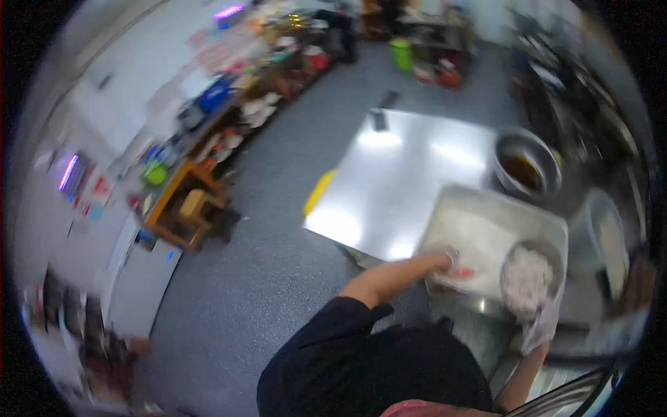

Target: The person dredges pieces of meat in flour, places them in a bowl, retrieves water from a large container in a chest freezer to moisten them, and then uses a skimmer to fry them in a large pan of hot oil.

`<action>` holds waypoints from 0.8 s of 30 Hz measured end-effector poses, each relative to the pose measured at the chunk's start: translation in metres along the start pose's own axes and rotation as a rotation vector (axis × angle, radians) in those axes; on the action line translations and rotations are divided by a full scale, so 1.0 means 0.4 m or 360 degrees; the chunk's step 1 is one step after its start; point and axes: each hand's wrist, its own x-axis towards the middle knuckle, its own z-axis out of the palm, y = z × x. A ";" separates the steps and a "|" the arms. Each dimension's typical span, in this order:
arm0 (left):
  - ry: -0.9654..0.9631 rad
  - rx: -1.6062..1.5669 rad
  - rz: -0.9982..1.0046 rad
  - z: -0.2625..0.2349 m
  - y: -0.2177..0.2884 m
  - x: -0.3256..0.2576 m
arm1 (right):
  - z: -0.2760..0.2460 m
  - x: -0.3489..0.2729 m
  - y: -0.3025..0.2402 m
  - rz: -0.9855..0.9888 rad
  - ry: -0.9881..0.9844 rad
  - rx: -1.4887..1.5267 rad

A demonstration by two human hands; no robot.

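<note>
Rectangular metal tray [515,214] with a pale floury layer sits at the right of the frame, on the near right corner of the shiny steel surface [396,181]. My left hand [445,261] reaches out from the lower middle, forearm bare below a dark sleeve, and rests on the tray's near left edge; blur hides its fingers, so I cannot tell how wide that grip is. Just beside it, on the white layer, lies a small red thing [464,273]. My right hand [543,325], in a thin clear glove, comes up from the lower right and its grip is closed on the near rim of a round metal bowl [531,274] heaped with white shredded food, which rests in the tray's near right corner. Beyond the tray, toward the upper right, a large round steel pot [526,165] holds dark brown liquid.
</note>
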 end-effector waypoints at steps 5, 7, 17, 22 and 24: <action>-0.0359 0.0012 0.0203 0.019 -0.015 0.068 | -0.075 -0.156 -0.020 0.0135 0.0504 0.0188; -0.0438 -0.0121 -0.0073 0.019 -0.024 0.087 | -0.115 -0.228 0.009 -0.0017 0.0493 0.0363; -0.0056 0.0226 0.1157 -0.042 -0.077 0.155 | -0.272 -0.633 0.161 0.0159 0.1175 0.0518; 0.0073 -0.0246 0.0423 -0.056 -0.031 0.064 | -0.281 -0.739 0.194 0.0248 0.1449 0.0580; 0.0159 -0.0456 0.0340 -0.069 -0.008 0.001 | -0.332 -0.769 0.236 0.0096 0.1302 0.0707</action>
